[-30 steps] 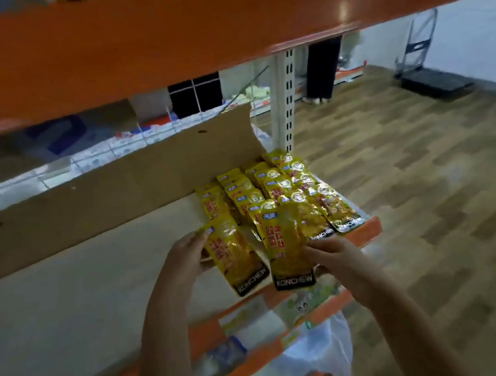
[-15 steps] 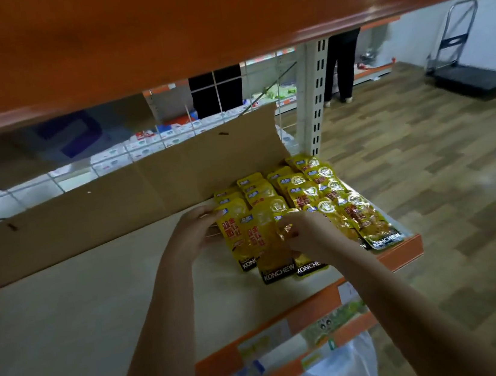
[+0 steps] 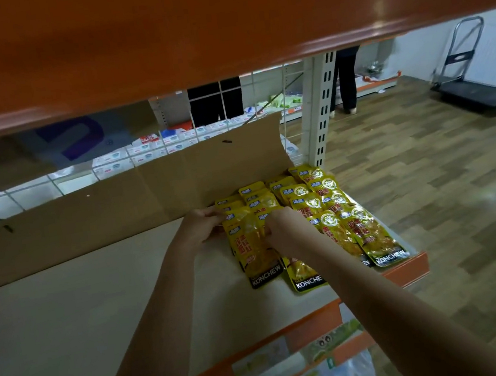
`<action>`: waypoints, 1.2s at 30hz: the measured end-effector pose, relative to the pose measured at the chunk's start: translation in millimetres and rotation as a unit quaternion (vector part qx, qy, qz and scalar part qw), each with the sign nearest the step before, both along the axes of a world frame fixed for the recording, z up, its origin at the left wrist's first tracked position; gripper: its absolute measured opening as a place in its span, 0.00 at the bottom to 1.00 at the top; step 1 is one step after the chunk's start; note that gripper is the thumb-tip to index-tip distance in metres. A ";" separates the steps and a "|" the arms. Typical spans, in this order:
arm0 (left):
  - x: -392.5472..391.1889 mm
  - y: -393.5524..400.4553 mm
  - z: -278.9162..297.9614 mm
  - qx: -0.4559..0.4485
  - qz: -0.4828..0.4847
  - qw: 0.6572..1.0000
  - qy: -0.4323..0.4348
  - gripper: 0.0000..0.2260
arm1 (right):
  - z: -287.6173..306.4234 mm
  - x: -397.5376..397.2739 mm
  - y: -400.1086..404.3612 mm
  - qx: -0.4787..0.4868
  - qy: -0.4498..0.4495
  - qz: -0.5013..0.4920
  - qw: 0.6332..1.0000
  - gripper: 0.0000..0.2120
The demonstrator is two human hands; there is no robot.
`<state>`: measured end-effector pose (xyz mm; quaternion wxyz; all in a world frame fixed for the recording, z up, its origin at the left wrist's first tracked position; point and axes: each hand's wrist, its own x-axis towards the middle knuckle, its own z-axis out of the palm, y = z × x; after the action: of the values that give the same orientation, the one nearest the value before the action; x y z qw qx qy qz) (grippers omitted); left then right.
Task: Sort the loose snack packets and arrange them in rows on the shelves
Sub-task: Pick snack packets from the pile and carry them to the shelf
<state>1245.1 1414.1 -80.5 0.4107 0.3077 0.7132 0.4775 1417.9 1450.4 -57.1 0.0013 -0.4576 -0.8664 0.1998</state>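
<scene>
Packets (image 3: 316, 210) on shelf (image 3: 99, 317) — right end

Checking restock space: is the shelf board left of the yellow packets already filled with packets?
No: the shelf board left of the yellow packets is bare.

Both forearms are bare all the way to the bottom edge of the frame, with no sleeve or cuff showing. The bare left hand (image 3: 201, 227), centre frame, and the bare right hand (image 3: 287, 230) beside it are gloveless, with no rings, watch or bands visible. Slim arms, nails too blurry to judge.
</scene>
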 end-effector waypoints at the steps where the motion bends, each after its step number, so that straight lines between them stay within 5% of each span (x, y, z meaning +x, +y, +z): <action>1: 0.5 0.2 -0.7 0.003 0.006 1.000 -0.002 0.04 | 1.3 -1.2 1.1 0.002 -0.001 0.002 1.000 0.04; 10: 2.5 -1.0 -10.5 0.038 0.020 0.999 -0.016 0.07 | 3.8 -6.3 -0.3 0.007 -0.007 -0.011 1.000 0.05; 18: 4.9 -5.4 -16.5 0.023 0.014 0.996 0.080 0.07 | 2.4 -2.2 -4.6 0.047 -0.010 0.000 0.999 0.05; 20: 7.9 -7.7 -11.0 0.019 0.019 0.992 0.127 0.07 | 4.7 -1.4 -4.4 0.064 -0.014 0.011 0.998 0.12; 22: 11.0 -12.7 -4.5 0.012 0.041 0.983 0.181 0.08 | 8.9 -0.7 -2.5 0.089 -0.014 0.031 0.995 0.05; 25: 9.3 -20.0 -2.3 -0.050 0.061 0.937 0.339 0.13 | 12.8 -6.3 3.2 0.119 0.013 0.082 0.989 0.12; 29: 12.8 -42.1 -2.8 -0.160 -0.034 0.822 0.545 0.18 | 10.9 -28.9 2.5 0.138 0.008 0.186 0.973 0.20; 33: 17.7 -81.2 -1.8 -0.248 -0.081 0.747 0.611 0.20 | -2.6 -56.5 -9.4 0.166 -0.033 0.312 0.935 0.24; 36: 12.3 -123.4 7.2 -0.323 -0.057 0.741 0.585 0.21 | -7.8 -76.7 -29.9 0.153 -0.023 0.387 0.909 0.24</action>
<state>1257.4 1290.7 -73.3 0.0137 0.4151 0.9062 -0.0801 1341.2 1420.5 -65.0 -0.0256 -0.0850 -0.9953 0.0390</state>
